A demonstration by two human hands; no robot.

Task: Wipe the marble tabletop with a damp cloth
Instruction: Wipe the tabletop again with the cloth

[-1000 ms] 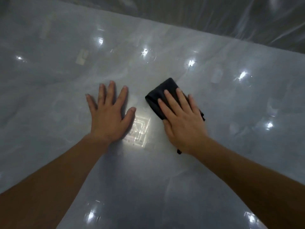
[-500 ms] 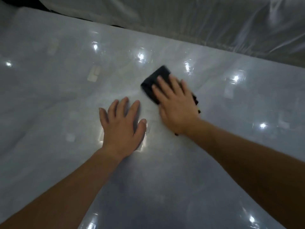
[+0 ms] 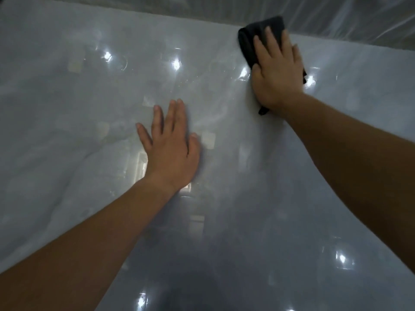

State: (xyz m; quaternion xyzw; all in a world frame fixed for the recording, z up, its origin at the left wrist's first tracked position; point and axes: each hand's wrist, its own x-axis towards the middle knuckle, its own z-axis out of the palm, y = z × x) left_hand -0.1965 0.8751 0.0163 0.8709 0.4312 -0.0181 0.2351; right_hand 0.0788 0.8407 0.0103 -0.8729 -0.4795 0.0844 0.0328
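Head view looks down on a glossy pale marble desk [image 3: 74, 135] that fills nearly the whole frame, with lamp reflections dotted across it. Starting at the left, the upper-left and middle-left stretches of the desk are bare, and faint pale squares show on the surface there (stickers or reflections, too blurred to tell).

Just left of centre, the left hand [image 3: 171, 151] lies flat, palm down, fingers spread and grasping nothing. It looks like a brace for the reach, so it should carry the body's weight and let the other arm move freely.

At the upper right, the right hand [image 3: 277, 70] presses flat on a dark folded cloth [image 3: 251, 39], fingers stretched over it rather than curled around it. The cloth sits at the far edge of the desk, its front corner at or slightly past that edge, with a clear plastic sheet [image 3: 348, 16] draped just beyond.

To do this stroke well, I judge the palm should keep even pressure so the whole fold stays in contact. The pass should finish at the rim without snagging the plastic sheet, and the return lane should overlap this one, so the bare left side gets covered too.
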